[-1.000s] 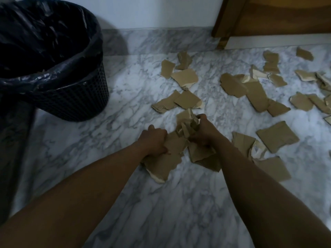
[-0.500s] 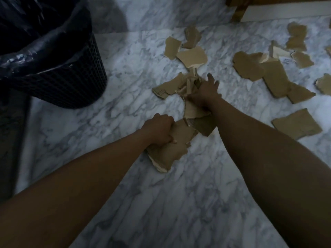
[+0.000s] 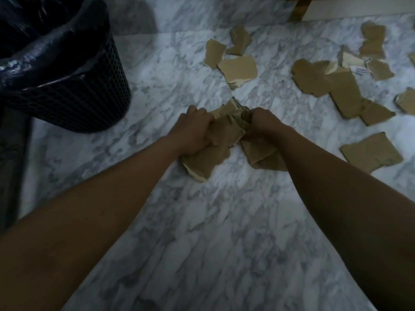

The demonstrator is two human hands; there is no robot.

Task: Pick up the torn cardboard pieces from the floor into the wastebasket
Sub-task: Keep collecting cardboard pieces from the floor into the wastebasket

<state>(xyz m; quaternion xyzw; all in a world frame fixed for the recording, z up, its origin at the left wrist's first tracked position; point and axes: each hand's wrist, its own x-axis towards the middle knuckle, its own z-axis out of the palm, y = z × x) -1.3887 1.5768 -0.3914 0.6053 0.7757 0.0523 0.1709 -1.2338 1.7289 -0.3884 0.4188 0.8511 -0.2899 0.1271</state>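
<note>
A bunch of torn brown cardboard pieces (image 3: 221, 140) is gathered at the middle of the marble floor. My left hand (image 3: 193, 131) is shut on its left side and my right hand (image 3: 265, 125) is shut on its right side, fingers curled into the pile. The black mesh wastebasket (image 3: 74, 102), lined with a black plastic bag, stands at the upper left, apart from the hands. Several loose cardboard pieces lie beyond: a small group (image 3: 238, 66) straight ahead, a larger scatter (image 3: 332, 86) to the right, and one square piece (image 3: 370, 154) near my right forearm.
The grey-white marble floor (image 3: 213, 232) runs to a marble skirting along the far wall. A wooden furniture leg (image 3: 298, 9) stands at the top right. A dark vertical edge (image 3: 11, 164) runs down the left side beside the wastebasket.
My right hand has drawn back from the farther pieces, pulling them into the pile. The left hand has moved up beside it, so both hands now clutch one bunch.
</note>
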